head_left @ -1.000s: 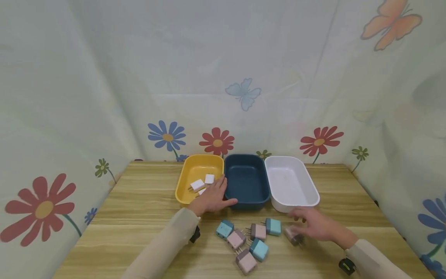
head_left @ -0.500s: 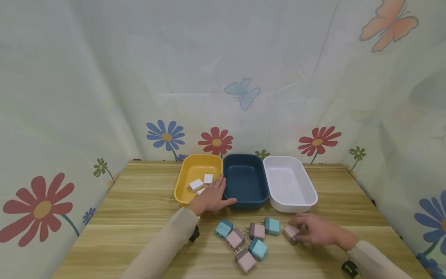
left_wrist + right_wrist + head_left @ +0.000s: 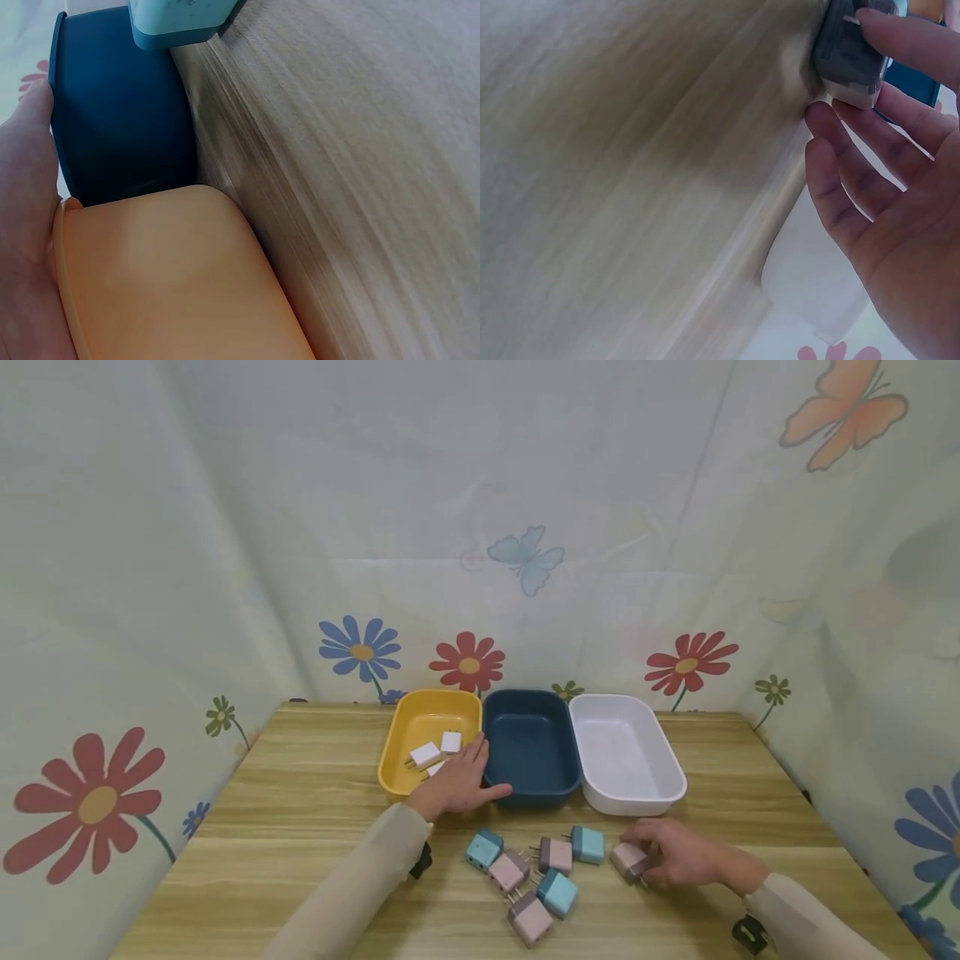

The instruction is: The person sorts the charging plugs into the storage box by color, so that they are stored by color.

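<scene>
My right hand [image 3: 678, 853] pinches a pink plug adapter [image 3: 628, 860] with a mauve prong end, low over the wooden table in front of the white bin [image 3: 633, 807]. In the right wrist view, thumb and fingers close on the adapter [image 3: 847, 60] from opposite sides. My left hand [image 3: 459, 781] lies with straight fingers over the adjoining rims of the yellow bin [image 3: 386, 777] and the dark blue bin [image 3: 532, 800], its thumb out along the blue bin's front. White chargers [image 3: 425, 754] lie in the yellow bin, one partly hidden behind this hand.
Several pink adapters [image 3: 531, 920] and teal adapters [image 3: 558, 893] are loosely grouped on the table [image 3: 315, 827] between the hands. All three bins stand side by side near the table's back edge, before a flower-printed cloth [image 3: 405, 568].
My right hand has come down and back from beside the white bin's front onto the rightmost pink adapter, which it now pinches. The left hand has stayed on the bin rims.
</scene>
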A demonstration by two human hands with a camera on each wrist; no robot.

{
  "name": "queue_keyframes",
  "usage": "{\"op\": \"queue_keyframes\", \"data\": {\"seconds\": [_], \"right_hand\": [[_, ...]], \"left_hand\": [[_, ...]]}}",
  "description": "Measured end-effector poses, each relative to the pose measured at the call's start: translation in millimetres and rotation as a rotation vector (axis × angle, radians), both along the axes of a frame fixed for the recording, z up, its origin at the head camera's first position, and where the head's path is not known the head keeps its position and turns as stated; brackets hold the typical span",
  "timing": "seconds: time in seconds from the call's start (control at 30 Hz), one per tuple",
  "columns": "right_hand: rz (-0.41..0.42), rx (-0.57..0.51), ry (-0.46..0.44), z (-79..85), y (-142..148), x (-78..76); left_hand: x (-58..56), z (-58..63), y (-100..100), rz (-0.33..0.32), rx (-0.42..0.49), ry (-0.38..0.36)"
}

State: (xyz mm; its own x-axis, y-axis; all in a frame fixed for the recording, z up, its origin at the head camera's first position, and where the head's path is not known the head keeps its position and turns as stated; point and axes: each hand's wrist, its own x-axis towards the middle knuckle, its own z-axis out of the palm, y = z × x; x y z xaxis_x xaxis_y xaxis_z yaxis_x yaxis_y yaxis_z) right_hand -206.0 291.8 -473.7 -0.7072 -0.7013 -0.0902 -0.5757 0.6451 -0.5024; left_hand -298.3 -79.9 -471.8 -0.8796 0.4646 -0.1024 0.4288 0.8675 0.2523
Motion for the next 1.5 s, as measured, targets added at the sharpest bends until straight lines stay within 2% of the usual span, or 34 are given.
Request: {"op": "queue_keyframes", "data": {"seconds": [0.17,0.4,0.63,0.9,1.17,1.5], "right_hand": [[-0.020,-0.010,-0.046,4.7,-3.1,0.9],[-0.050,-0.037,-0.027,14.5,-4.5,-0.3],[-0.107,-0.090,-0.061,21.5,-9.2,-2.9],[-0.149,-0.134,0.007,33.8,-20.4,-7.4],[-0.162,-0.160,0.079,36.7,-29.0,-16.0],[-0.224,-0.194,0.131,44.4,-40.0,-29.2]], "left_hand": [[0.1,-1.5,0.2,0.002,0.008,-0.003],[0.2,1.2,0.0,-0.006,0.014,0.006],[0.4,3.1,0.1,-0.005,0.018,-0.003],[-0.8,2.2,0.7,0.002,0.016,0.000],[0.5,0.6,1.1,0.005,0.020,-0.012],[2.5,1.9,0.3,0.001,0.000,0.002]]}}
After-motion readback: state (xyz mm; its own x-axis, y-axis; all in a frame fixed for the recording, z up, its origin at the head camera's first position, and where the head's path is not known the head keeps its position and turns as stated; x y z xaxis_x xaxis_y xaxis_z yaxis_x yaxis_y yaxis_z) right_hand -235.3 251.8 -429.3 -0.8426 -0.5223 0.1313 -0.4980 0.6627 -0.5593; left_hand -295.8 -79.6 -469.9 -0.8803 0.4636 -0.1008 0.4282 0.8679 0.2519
